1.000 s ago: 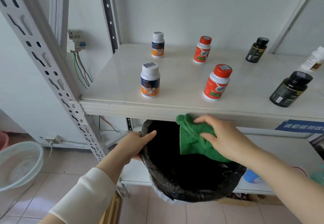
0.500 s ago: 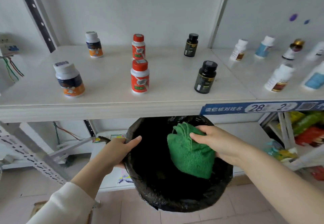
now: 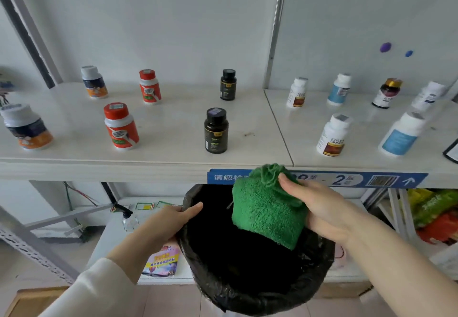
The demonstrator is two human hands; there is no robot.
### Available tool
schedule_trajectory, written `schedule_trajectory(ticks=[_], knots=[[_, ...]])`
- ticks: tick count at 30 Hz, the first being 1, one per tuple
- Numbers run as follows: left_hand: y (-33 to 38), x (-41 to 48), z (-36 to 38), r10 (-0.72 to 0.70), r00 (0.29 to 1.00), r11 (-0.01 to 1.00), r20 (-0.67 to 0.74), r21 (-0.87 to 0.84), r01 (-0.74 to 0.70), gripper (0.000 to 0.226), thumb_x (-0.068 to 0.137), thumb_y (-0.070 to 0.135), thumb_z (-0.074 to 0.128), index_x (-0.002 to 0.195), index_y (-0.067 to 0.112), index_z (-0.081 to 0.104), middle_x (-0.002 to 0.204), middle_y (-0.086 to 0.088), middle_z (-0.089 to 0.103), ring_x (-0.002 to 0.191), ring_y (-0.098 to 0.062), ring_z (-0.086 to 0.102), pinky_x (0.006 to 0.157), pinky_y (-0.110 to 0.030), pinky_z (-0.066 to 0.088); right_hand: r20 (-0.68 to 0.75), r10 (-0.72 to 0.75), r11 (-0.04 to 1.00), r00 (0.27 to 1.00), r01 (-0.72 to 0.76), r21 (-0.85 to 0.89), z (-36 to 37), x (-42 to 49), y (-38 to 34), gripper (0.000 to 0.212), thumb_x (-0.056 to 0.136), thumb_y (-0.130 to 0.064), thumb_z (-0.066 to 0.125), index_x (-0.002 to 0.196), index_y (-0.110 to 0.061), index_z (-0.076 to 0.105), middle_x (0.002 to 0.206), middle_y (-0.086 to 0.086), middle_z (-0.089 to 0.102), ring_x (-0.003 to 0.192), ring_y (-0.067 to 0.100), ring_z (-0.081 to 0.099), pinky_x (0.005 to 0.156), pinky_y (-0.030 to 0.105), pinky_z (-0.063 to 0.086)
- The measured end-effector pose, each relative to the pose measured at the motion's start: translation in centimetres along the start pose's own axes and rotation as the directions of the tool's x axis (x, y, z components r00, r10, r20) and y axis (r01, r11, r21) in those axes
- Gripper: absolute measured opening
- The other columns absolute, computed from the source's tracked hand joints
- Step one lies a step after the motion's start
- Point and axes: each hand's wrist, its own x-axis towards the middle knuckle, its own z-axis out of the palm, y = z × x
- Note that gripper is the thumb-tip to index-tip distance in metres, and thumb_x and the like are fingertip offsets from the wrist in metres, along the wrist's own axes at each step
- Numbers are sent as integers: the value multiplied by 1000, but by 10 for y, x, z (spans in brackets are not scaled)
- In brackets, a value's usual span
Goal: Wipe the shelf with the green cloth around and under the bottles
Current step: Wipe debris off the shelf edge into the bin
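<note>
Your left hand grips the rim of the black-lined bin, held just below the shelf. Over the bin's mouth, your right hand clutches the green cloth, bunched into a wad. The cloth is clear of the board and in front of the blue label strip. Its long axis runs nearly upright: the gathered end points up at the shelf's front edge and the folded end hangs toward the bin. The wiping looks unfinished. Dark specks lie just right of the front black bottle, and the section under the white bottles probably awaits you. What has already been wiped cannot be told.
</note>
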Motion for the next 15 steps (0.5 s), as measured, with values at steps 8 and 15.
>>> schedule_trajectory(ticks=[8,15], knots=[[14,17,-8,1,999,999,-42,-51,-3,45,83,45,59,94,2,66,79,-9,70,65,-20,68,60,-26,57,-139,-187,982,972,179,-67,-11,30,-87,37,89,-41,46,104,-12,63,103,4,70,92,14,67,78,32,51],[11,35,-23,-3,997,998,-82,-67,-3,67,74,55,64,94,-9,62,85,-22,69,78,-33,69,75,-42,57,-302,-562,503,770,29,-864,-6,104,-142,45,92,-51,36,101,-14,59,90,9,57,86,26,51,76,29,40]])
